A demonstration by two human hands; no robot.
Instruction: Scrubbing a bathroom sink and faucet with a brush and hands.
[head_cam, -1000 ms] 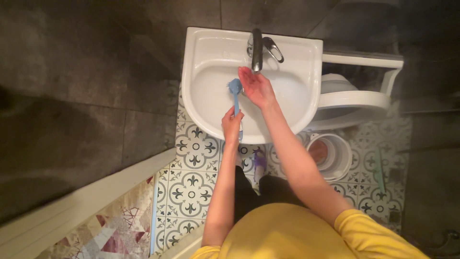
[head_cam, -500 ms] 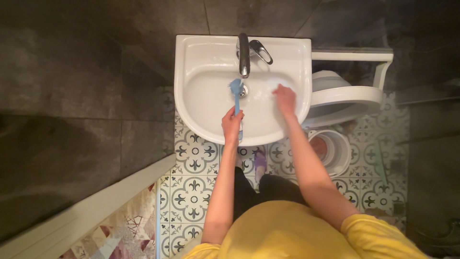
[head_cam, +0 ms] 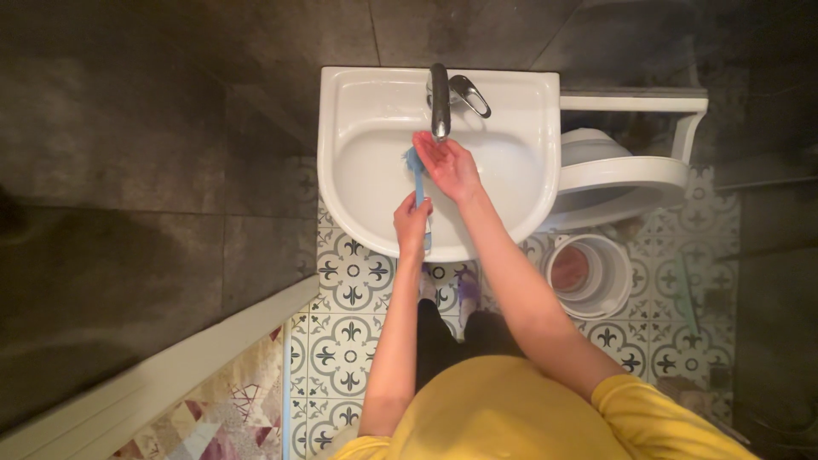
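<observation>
The brush [head_cam: 417, 175], a small blue one with a long handle, is in the white sink [head_cam: 358, 102], its head down in the bowl just under the tap. The sink is the biggest thing here, fixed to the dark tiled wall and reaching from well left of the left hand to well right of the right hand. To the right of both hands, beyond the sink's edge, stands a white toilet [head_cam: 630, 175] with its lid raised, and nearer the person on that side a white bucket [head_cam: 607, 255] sits on the patterned floor tiles [head_cam: 341, 341]. Far to the left of the left hand runs a white ledge [head_cam: 170, 366] with a patterned mat beside it.

The metal tap [head_cam: 440, 106] hangs over the bowl just past the right hand's fingertips, with its lever angled off to the right.

The left hand [head_cam: 412, 223] is clenched round the lower end of the brush handle, over the sink's near rim. The right hand [head_cam: 448, 163] is open, palm up, fingers spread under the spout, and lies just beside the brush head on its right.

The bowl leaves open room on both sides of the hands; the near rim lies right under the left wrist.
</observation>
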